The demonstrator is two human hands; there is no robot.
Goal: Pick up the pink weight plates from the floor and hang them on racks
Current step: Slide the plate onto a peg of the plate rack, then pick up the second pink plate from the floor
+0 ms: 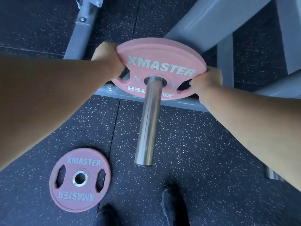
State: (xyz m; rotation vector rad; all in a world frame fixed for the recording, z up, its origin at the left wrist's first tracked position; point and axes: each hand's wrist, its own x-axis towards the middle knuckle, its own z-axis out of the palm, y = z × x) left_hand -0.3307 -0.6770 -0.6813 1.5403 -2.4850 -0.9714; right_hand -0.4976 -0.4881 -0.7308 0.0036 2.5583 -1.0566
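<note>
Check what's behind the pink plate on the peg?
Behind the held pink plate: grey rack frame and speckled floor. The peg base and mount are covered.

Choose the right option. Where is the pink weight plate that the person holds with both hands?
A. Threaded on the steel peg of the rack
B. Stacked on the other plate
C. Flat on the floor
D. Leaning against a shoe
A: the steel peg passes through the centre hole of the held pink plate, gripped by the left hand and right hand.
</note>
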